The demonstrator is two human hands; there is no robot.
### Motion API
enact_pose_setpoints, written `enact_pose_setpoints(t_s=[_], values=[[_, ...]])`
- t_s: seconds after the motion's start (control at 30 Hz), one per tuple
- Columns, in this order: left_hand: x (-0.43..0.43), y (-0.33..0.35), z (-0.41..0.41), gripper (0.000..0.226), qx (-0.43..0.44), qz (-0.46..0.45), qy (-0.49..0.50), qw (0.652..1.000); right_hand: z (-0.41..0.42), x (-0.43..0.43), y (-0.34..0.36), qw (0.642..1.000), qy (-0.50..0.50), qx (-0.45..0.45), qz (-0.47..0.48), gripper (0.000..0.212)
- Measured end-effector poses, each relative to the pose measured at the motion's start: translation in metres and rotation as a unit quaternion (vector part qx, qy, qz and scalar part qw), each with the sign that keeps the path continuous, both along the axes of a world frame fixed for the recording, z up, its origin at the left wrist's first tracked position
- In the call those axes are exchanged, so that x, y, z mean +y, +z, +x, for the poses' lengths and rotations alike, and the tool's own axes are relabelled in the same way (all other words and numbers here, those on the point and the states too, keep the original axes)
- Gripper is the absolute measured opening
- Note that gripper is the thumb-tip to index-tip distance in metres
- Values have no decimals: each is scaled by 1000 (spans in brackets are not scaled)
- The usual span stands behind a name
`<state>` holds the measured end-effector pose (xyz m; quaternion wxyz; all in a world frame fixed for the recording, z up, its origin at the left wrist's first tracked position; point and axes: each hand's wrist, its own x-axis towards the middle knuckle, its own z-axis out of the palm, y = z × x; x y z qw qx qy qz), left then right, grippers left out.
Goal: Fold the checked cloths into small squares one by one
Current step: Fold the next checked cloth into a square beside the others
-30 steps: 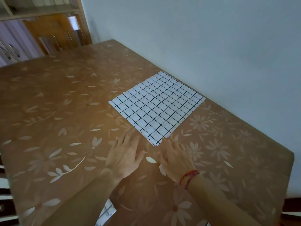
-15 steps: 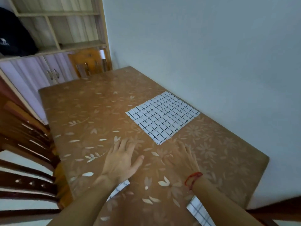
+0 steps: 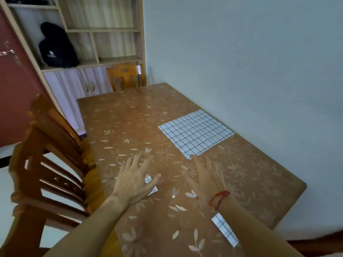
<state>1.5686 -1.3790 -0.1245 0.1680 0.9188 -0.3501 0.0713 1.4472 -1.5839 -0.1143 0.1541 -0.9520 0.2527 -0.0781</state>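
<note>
Our left hand point(image 3: 135, 179) and right hand point(image 3: 207, 175) lie flat and empty; one checked cloth point(image 3: 194, 134) looks folded, a checked piece point(image 3: 224, 229) waits.

White black-checked cloth point(image 3: 195, 134) folded square, flat on table by wall.

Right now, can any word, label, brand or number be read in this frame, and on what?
No text here can be read.
Bag on the shelf: a small white logo with what may be lettering under it, too blurred to read.
Far chair: a small dark plate on its top rail, too small to read.
Cloth: grid lines only, no writing.
</note>
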Motion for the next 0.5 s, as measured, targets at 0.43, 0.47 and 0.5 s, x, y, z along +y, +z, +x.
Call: enact_pose_setpoints(t_s=[0.43,0.47,0.5], values=[[135,29,-20,65,-74,22,186,980,60,92,12,977,206,-37,-40,63],[151,32,-24,67,-73,22,209,975,66,107,14,973,225,-37,-37,63],[167,35,-29,69,-68,22,229,971,72,122,15,968,245,-38,-36,64]])
